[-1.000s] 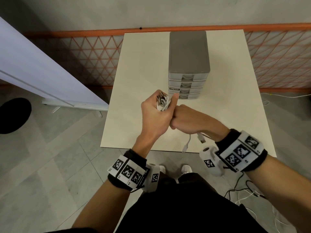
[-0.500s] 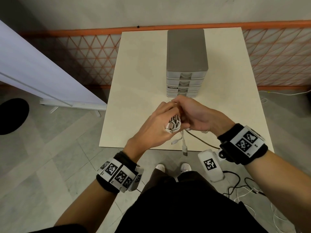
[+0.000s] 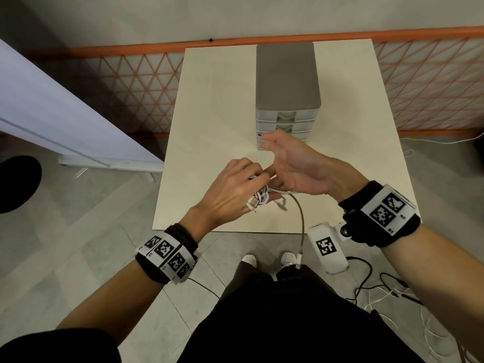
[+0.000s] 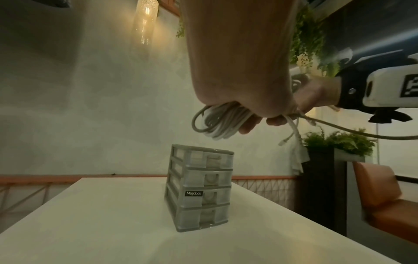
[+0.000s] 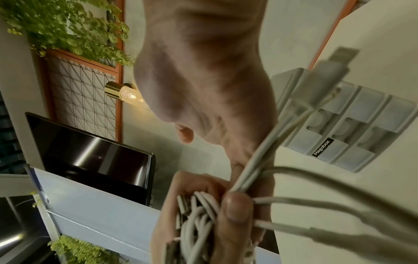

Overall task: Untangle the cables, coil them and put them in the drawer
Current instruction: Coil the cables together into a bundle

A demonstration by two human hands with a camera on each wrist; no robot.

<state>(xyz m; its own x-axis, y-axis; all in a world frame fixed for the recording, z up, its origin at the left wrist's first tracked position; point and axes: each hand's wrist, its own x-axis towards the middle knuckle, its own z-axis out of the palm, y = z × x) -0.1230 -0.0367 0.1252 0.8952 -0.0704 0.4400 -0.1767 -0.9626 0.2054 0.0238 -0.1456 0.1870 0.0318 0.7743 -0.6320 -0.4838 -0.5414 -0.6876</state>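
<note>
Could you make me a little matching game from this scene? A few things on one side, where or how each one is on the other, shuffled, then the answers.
Things:
1. white cable bundle
2. drawer unit
3. grey cable
4. right hand

States:
A. stands on the table, all drawers closed
B. fingers spread, palm showing
C. gripped in the left hand
D. hangs down past the table's near edge

Pairs: 1-C, 2-A, 3-D, 4-B
</note>
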